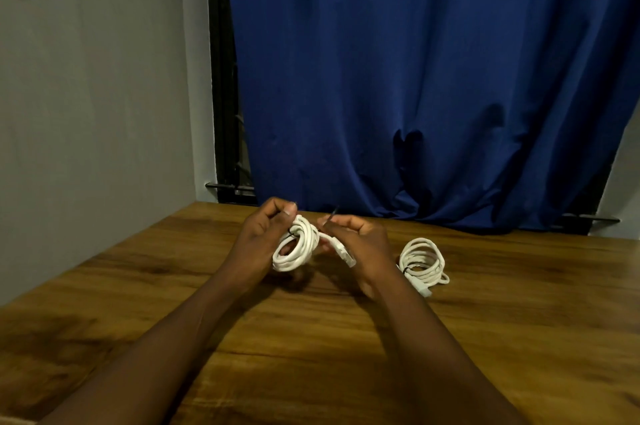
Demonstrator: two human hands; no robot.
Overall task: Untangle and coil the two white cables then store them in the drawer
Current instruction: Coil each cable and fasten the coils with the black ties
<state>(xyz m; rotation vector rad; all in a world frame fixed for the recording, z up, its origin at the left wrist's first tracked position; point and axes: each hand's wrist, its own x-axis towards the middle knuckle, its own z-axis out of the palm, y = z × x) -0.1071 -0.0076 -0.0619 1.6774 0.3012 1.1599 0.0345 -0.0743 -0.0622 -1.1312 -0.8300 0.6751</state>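
So the first coil (296, 244) is wound up into a tight ring and held up off the table (346, 355), between both hands. The left hand (263, 237) grips it on its left side, fingers curled round the loops and thumb on top. The right hand (360, 241) sits just beside it, fingertips pinched on a thin dark tie (333, 211) that sticks up from them. The tie seems to wrap the loops near the left thumb. The plug end (346, 255) pokes out of the coil across the right palm.

My read: it's the tying-off step for this one. Next move needs the tie cinched or twisted closed without letting the loops spring open, so the left hand has to keep the ring squeezed.

The second coil (422, 260) lies flat on the table, well off to the right, looks bundled with a dark band too. No drawer in view, so stowing isn't done yet. Blue curtain (415, 78) hangs behind.
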